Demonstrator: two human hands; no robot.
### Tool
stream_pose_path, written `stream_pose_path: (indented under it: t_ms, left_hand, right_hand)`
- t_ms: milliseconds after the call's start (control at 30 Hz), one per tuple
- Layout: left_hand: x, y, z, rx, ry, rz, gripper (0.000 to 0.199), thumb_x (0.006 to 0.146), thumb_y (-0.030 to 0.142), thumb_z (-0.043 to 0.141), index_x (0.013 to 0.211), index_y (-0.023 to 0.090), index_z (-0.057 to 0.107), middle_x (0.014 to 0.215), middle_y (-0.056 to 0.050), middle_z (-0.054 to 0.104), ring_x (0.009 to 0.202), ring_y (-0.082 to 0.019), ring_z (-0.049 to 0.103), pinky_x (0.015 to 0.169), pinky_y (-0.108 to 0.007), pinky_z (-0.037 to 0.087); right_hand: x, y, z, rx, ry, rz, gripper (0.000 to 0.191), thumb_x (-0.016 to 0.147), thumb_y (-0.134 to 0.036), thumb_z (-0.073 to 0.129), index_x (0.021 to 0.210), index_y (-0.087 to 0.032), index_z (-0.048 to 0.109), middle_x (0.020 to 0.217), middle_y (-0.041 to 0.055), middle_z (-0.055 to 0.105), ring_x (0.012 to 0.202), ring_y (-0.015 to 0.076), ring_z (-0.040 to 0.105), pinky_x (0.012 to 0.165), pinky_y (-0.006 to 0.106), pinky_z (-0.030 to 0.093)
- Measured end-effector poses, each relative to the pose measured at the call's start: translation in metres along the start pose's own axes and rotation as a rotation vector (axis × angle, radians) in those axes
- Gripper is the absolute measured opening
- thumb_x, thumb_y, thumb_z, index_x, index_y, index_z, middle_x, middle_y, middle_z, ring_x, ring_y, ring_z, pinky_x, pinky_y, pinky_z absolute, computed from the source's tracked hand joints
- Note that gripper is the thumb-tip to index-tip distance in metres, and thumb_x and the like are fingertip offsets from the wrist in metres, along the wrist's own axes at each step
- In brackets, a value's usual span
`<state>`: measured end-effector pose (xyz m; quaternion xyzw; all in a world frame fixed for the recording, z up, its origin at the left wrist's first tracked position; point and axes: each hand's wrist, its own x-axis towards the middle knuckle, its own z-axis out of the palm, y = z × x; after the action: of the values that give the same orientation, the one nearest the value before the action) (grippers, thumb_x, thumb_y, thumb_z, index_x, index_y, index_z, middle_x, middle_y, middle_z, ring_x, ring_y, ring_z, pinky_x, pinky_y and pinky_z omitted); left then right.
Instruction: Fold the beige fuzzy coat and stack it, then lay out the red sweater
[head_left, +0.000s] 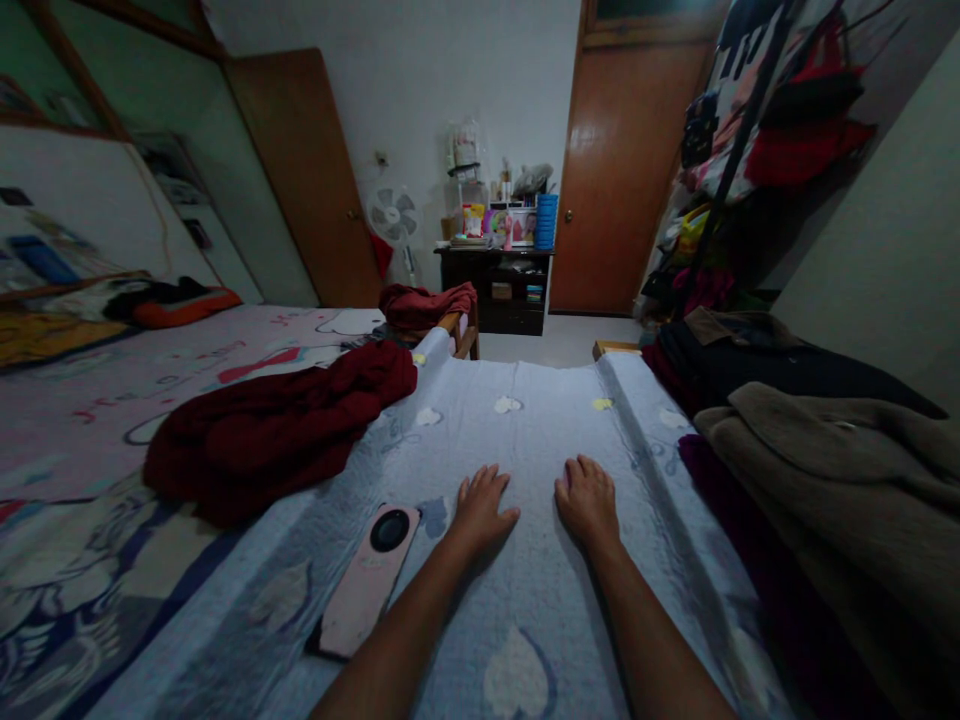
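Observation:
A pale blue sheet (517,460) with heart and cloud shapes is spread in front of me. My left hand (482,512) rests palm down on it, thumb apart from the fingers, holding nothing. To its right, my right hand (589,500) lies on the same sheet with its fingers curled in. A bit of purple shows at its thumb side, too small to name. Left of my left forearm lies a pink phone (367,580), back up, with a round black camera ring.
A dark red garment (285,430) lies to the left, beside a pink patterned bed cover (187,370). Folded coats (840,450) are piled on the right. Beyond stand a white fan (395,215), a dark cabinet (491,300) and a wooden door (622,180).

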<state>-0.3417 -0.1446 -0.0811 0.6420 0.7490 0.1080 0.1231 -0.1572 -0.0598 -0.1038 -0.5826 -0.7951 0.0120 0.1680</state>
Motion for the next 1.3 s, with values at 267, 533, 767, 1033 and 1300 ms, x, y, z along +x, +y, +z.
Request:
stream_pose_path:
  t_ms: [267, 533, 767, 1033, 1300]
  left_hand:
    - [-0.008, -0.034, -0.122, 0.335, 0.537, -0.183, 0.046, 0.087, 0.026, 0.054, 0.132, 0.022, 0.054, 0.153, -0.011, 0.037, 0.144, -0.035, 0.02, 0.113, -0.064, 0.012]
    - [-0.036, -0.087, -0.171, 0.439, 0.635, -0.517, 0.051, 0.087, 0.022, 0.048, 0.138, 0.015, 0.045, 0.139, -0.018, 0.051, 0.131, -0.035, 0.04, 0.103, -0.059, 0.033]
    - [-0.028, -0.104, -0.176, 0.303, 0.608, -0.462, 0.039, 0.084, 0.018, 0.044, 0.118, 0.018, 0.063, 0.116, -0.012, 0.067, 0.102, -0.029, 0.062, 0.084, -0.039, 0.045]
    - [-0.011, -0.023, -0.171, 0.15, 0.74, -0.104, 0.032, 0.085, 0.017, 0.047, 0.112, 0.022, 0.064, 0.119, -0.005, 0.067, 0.107, -0.024, 0.059, 0.091, -0.037, 0.04]
    - [-0.009, 0.06, -0.105, -0.041, 0.524, 0.192, 0.032, 0.085, 0.011, 0.048, 0.11, 0.025, 0.063, 0.115, -0.003, 0.068, 0.106, -0.021, 0.058, 0.091, -0.036, 0.039]
  right_hand:
    - [-0.001, 0.0, 0.0, -0.018, 0.014, -0.007, 0.037, 0.092, -0.032, 0.045, 0.123, -0.015, 0.057, 0.135, 0.0152, 0.052, 0.127, 0.0277, 0.042, 0.108, 0.041, 0.025]
    - [-0.001, 0.0, 0.0, -0.023, 0.023, -0.009, 0.036, 0.091, -0.032, 0.046, 0.121, -0.016, 0.059, 0.134, 0.0152, 0.054, 0.126, 0.0278, 0.044, 0.107, 0.041, 0.026]
    - [-0.001, 0.0, 0.0, -0.019, 0.025, -0.008, 0.034, 0.09, -0.031, 0.047, 0.119, -0.016, 0.059, 0.132, 0.0155, 0.055, 0.124, 0.0274, 0.045, 0.106, 0.041, 0.027]
    - [0.0, 0.0, 0.001, -0.033, 0.019, -0.008, 0.035, 0.091, -0.031, 0.045, 0.118, -0.015, 0.06, 0.131, 0.0155, 0.055, 0.125, 0.0273, 0.045, 0.106, 0.04, 0.027]
    - [0.0, 0.0, 0.0, 0.012, 0.025, 0.0, 0.034, 0.089, -0.03, 0.047, 0.118, -0.017, 0.06, 0.131, 0.0153, 0.055, 0.124, 0.0284, 0.045, 0.106, 0.042, 0.027]
